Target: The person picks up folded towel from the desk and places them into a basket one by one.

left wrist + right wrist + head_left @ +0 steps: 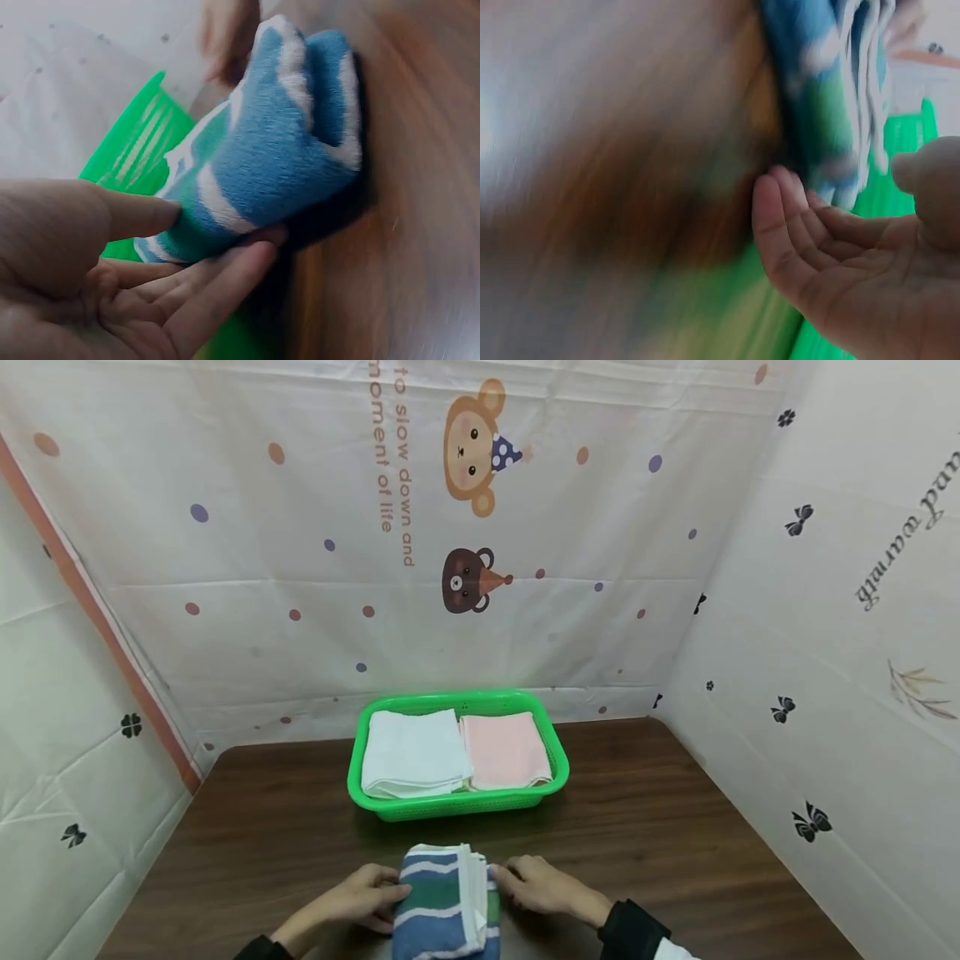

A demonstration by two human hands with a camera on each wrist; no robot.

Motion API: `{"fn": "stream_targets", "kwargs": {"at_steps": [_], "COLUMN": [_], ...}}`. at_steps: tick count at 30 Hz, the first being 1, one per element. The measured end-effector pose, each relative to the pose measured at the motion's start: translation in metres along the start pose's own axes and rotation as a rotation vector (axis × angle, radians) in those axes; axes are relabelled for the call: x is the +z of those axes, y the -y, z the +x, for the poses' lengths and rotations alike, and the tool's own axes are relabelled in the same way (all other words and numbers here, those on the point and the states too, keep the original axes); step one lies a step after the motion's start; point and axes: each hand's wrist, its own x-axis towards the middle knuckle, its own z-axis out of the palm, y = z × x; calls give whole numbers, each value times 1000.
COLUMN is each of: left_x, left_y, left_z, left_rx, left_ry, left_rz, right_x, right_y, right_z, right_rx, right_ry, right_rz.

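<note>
A folded striped towel (433, 902) in blue, green and white lies on the brown table near its front edge. At its left side my left hand (366, 896) pinches it, the thumb on top and the fingers reaching underneath, as the left wrist view shows (142, 262). My right hand (542, 887) is at the towel's right edge, where the folded layers show. In the right wrist view, the right hand's fingers (780, 217) are loosely bent against or just beside the towel (829, 112), with the thumb held apart from it.
Behind the towel stands a green plastic basket (459, 810) holding a folded white towel (414, 752) and a folded pink towel (504, 750) side by side. Printed cloth sheets (600, 635) hang behind the wooden table (660, 827) and along both sides.
</note>
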Motion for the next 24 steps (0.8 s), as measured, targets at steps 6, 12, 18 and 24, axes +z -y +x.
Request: {"fn": "stream_targets", "kwargs": {"at_steps": [6,12,18,24], "left_x": [0,-7,27,33], "left_y": [23,74,-1,-15], "left_z": [33,83,32,22], "left_rx": [-46,-89,-98,-102], "left_ry": [72,42,-50,-64], "left_rz": [-22,-197,-99,-137], "right_x": [18,11,4,5], "right_y": [-2,-4,56,117], "right_z": [11,15,-5,-26], "right_rx": [-36,10,-52,83], "right_ry": [22,33,153,118], "right_rz": [-24,121,351,578]}}
